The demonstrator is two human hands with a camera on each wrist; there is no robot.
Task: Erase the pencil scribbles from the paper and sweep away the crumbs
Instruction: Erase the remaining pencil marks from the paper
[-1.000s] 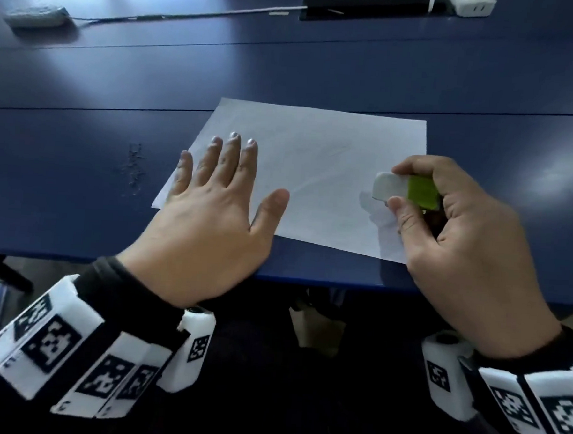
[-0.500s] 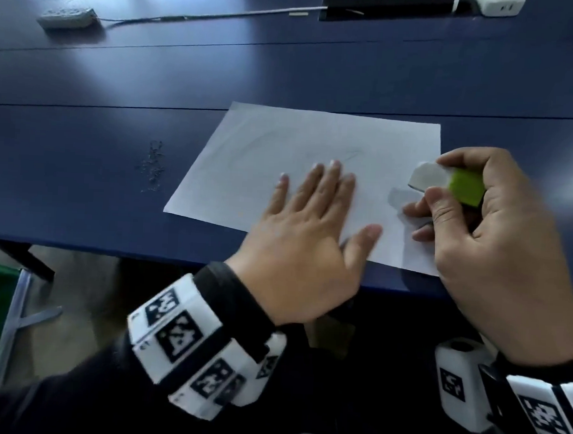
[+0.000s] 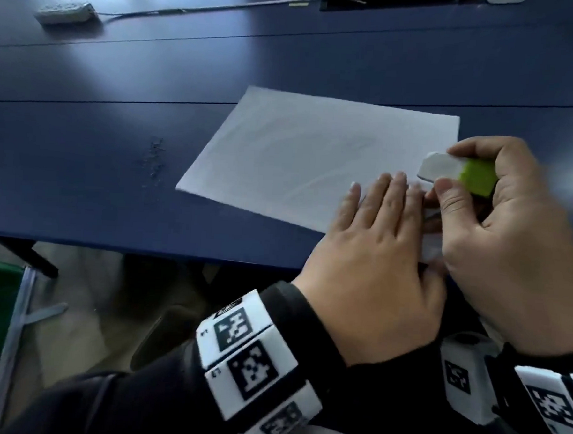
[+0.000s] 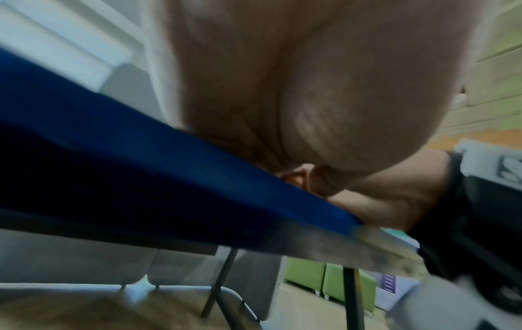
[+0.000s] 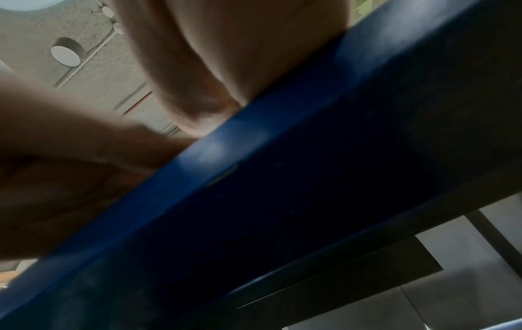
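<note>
Dark blue tabletop (image 3: 82,159) fills most of the head view, with a white rectangular sheet of paper (image 3: 301,158) lying flat near its front edge, turned slightly askew. Only very faint grey pencil traces show on the sheet, too pale to make out clearly.

My left hand (image 3: 372,254) lies palm down on the near right part of the paper, fingers straight and close together, the thumb hidden behind my other hand. It holds nothing.

My right hand (image 3: 510,235) sits just beside it at the paper's right edge, touching it. Its thumb and curled fingers pinch a white block eraser in a lime green sleeve (image 3: 457,171), white end pointing left over the paper; whether the eraser touches the sheet I cannot tell.

A small scatter of pale eraser crumbs (image 3: 155,163) sits on the bare table just left of the paper. At the far left lies a white power strip (image 3: 65,12) with its cable running right.

Both wrist views are blurred, showing only palm and the table's blue edge (image 4: 197,169).
</note>
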